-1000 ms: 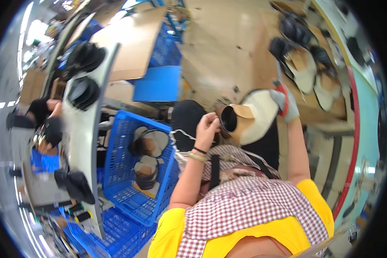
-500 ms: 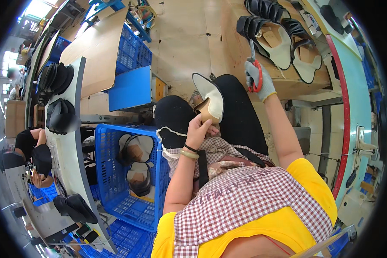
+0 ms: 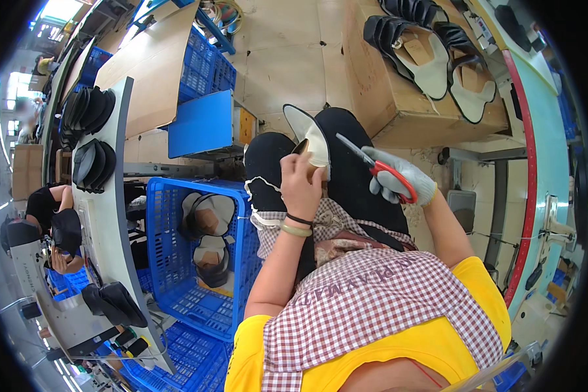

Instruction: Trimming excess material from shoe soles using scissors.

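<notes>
My left hand, bare, with a bangle and a dark band at the wrist, is closed on a shoe upper over my lap. The upper shows a cream lining, a dark edge and a tan part near my fingers. In a pale glove with its fingers curled, my right hand grips red-handled scissors. Their blades point up and left, a short way right of the upper and apart from it. The left fingers partly cover the upper's near end.
A blue crate with several uppers stands at my left. Beyond it, dark pieces lie on a white table, where a co-worker sits. More uppers rest on a cardboard box ahead right.
My right hand has come down and inward with the scissors, from beside the cardboard box to near the upper. The left hand has shifted slightly up along the upper.
</notes>
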`<state>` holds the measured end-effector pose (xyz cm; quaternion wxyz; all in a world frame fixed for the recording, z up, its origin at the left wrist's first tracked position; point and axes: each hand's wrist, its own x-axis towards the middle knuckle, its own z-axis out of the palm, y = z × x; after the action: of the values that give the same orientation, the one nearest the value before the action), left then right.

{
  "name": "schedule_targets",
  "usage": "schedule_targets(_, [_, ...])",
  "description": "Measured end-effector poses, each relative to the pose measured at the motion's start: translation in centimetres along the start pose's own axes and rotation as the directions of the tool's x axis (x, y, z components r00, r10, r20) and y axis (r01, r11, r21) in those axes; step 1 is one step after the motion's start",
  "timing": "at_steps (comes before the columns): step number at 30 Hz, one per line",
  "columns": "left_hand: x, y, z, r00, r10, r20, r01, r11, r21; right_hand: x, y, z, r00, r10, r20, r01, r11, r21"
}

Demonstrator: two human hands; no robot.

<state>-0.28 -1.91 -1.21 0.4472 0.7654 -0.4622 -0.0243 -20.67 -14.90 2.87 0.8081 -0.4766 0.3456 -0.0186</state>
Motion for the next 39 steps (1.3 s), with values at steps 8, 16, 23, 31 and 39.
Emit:
schedule_targets(8, [-0.7,-1.5,0.3,0.987,0.158,-0.007,-0.157,0.977,-0.142,-1.0,2.2,-0.8,0.927,0.082,0.366,-0.151,0.975,0.165])
schedule_targets(16, [-1.5,-1.4,-0.1,0.994,0.105,-0.008,-0.105,0.973,-0.204,0.3,2.6,-0.5,0.894,0.105,0.436,-0.197,0.965,0.172])
schedule_targets(23, [-1.7,-0.8,-0.1,0.995,0.098,-0.012,-0.098,0.975,-0.200,0.5,2.5,0.9,0.918,0.123,0.376,-0.235,0.933,0.271])
schedule_targets(31, [-2.3,0.0,0.3,0.997,0.073,0.025,-0.065,0.969,-0.237,-1.0,3.3,3.8,0.967,0.147,0.206,-0.223,0.879,0.421])
schedule_targets(39, [-3.6,0.1,0.8,0.704,-0.543,0.457,0.689,0.366,-0.625,-1.7,4.4,4.5,0.974,0.154,0.165,-0.222,0.781,0.584])
